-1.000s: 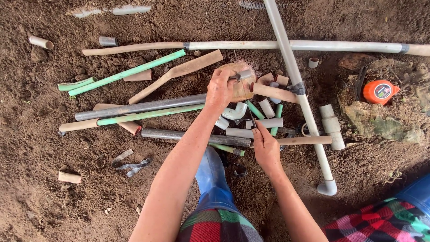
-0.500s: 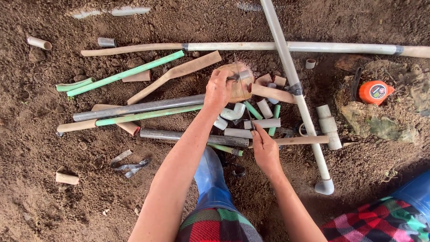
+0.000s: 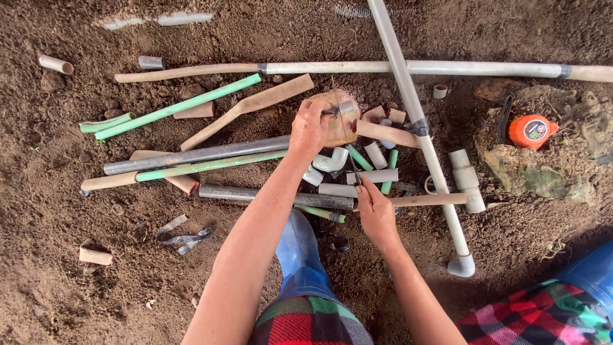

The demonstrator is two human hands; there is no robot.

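My left hand [image 3: 311,128] presses a short grey pipe piece [image 3: 343,108] down on a tan rounded block [image 3: 337,128] in the middle of a pile of pipe offcuts. My right hand [image 3: 377,211] is closer to me and grips the near end of a thin saw blade [image 3: 347,137]. The blade runs away from me and crosses the grey pipe piece. Part of the block is hidden by my left fingers.
Long white pipes [image 3: 408,108] cross on the bare soil, with green pipes [image 3: 179,105], grey pipes [image 3: 198,153], a white elbow fitting [image 3: 332,160] and short offcuts around them. An orange tape measure [image 3: 530,131] lies on the right. My blue boot [image 3: 300,255] stands below the pile.
Both hands stay almost where they were. The thin blade now shows clearly across the pipe piece, and the view has shifted slightly.
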